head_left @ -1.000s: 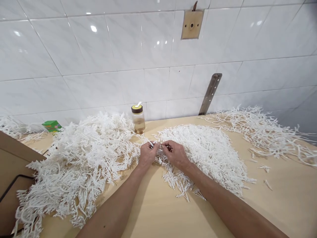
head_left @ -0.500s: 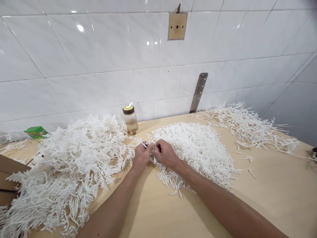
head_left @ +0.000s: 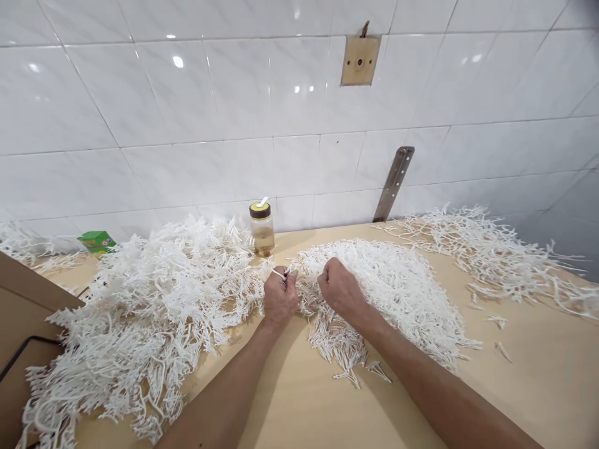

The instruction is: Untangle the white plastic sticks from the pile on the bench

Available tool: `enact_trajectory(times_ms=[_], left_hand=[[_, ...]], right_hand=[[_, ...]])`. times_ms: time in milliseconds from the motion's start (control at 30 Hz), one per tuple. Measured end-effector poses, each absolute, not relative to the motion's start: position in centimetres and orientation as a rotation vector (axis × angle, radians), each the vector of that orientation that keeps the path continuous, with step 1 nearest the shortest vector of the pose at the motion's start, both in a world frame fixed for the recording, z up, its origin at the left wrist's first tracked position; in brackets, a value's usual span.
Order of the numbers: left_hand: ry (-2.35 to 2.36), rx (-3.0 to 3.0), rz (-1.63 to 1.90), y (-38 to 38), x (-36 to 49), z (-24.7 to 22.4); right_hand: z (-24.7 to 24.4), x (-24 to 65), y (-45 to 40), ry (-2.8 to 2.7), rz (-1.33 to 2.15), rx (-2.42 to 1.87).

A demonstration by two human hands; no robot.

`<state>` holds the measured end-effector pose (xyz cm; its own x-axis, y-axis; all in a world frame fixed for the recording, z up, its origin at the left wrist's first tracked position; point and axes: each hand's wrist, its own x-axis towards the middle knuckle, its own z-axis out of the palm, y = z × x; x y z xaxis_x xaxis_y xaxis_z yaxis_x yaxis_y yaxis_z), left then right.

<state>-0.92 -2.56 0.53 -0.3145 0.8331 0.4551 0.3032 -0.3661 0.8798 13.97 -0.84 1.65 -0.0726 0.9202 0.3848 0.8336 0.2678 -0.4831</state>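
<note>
My left hand [head_left: 279, 300] is closed, pinching a thin white branching strand [head_left: 279, 274] that pokes out above the thumb. A little to the right, my right hand [head_left: 344, 290] has its fingers curled shut over the edge of a dense pile of short white pieces [head_left: 397, 287]. Whatever sits between those fingers is hidden. Left of my left hand spreads a large, fluffy heap of white branching strands [head_left: 163, 299]. Both forearms reach in over the table [head_left: 299, 399].
A clear jar [head_left: 264, 237] with a dark-and-yellow lid stands near the wall. Behind the left heap sits a green box [head_left: 97, 242]. Longer white strands [head_left: 496, 249] lie at the back right. A metal bracket [head_left: 394, 184] leans by the tiled wall; brown cardboard [head_left: 32, 312] borders the left.
My right hand has moved away from my left, opening a gap between them. A few more pieces lie at the right pile's front edge. The whole view has shifted slightly.
</note>
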Motion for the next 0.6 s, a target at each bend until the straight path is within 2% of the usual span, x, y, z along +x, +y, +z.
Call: enact_trajectory(times_ms=[100, 233, 433, 600], left_hand=[[1.467, 1.361, 1.732, -1.8, -1.6, 0.4], [1.485, 1.09, 1.745, -0.7, -2.4, -0.2], [1.244, 0.912, 1.649, -0.8, -2.2, -0.1], [1.146, 0.815, 1.578, -1.2, -1.8, 0.4]], right_hand=[[2.1, 15.7, 0.0, -1.821, 0.101, -1.437], [2.5, 16.9, 0.8, -1.879, 0.166, -1.314], [2.6, 17.2, 0.9, -1.968, 0.132, -1.371], [3.0, 15.7, -0.4, -1.9, 0.23, -1.206]])
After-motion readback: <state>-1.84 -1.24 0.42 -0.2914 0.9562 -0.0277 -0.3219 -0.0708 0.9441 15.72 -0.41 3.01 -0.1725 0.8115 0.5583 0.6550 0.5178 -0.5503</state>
